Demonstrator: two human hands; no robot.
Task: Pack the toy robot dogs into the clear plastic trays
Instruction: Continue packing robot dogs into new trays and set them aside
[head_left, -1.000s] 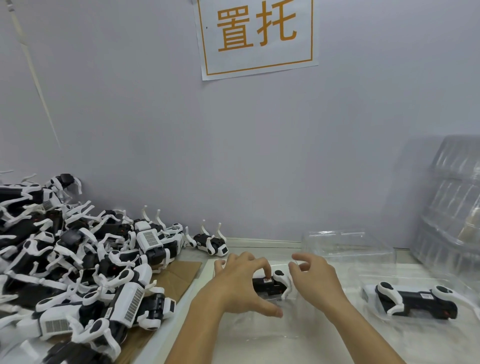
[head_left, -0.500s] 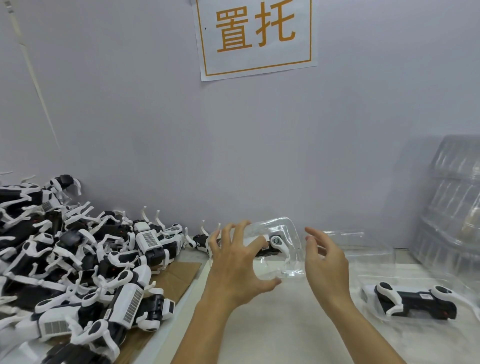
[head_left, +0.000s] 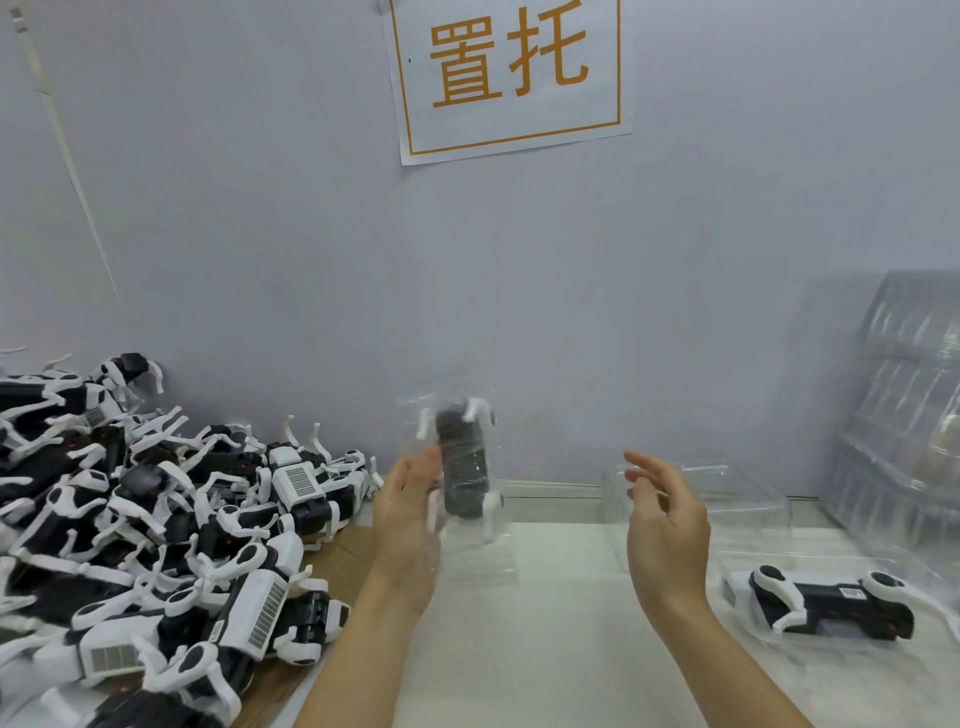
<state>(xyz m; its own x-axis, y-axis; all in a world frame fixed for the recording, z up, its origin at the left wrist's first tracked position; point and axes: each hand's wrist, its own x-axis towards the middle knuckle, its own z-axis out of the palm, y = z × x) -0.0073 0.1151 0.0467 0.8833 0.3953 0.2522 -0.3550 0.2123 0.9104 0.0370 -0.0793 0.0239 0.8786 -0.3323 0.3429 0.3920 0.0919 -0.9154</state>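
While the left hand (head_left: 410, 499) holds a clear plastic tray (head_left: 457, 493) upright above the tabletop (head_left: 545, 623), its fingers lie along the tray's left edge and show partly through the thin, glossy shell; motion blur hides how tightly they close on it. Inside that tray sits a toy robot dog (head_left: 464, 467), a black oblong body with curved white legs at its top and bottom ends, standing on end. The right hand (head_left: 665, 525) hangs just to the right of the tray, apart from it, fingers loosely spread and slightly bent, holding nothing.

On the right of the pale, matte tabletop lies a second tray (head_left: 737, 608), flat, with another dog (head_left: 826, 603) lying lengthwise in it: black body, rounded white hips with dark oval caps, a small label on its flank. Behind the right hand sits an empty tray (head_left: 727, 488), box-like and transparent. Against the far right wall leans a stack of trays (head_left: 904, 405), ribbed and cloudy with reflections.

At left, a tangled heap of dogs (head_left: 156, 519) rests on brown cardboard (head_left: 358, 545); white hooked legs stick up, and several bodies show white grilled panels. A white paper sign (head_left: 511, 73) with orange characters and an orange border is fixed to the smooth grey wall (head_left: 260, 234).
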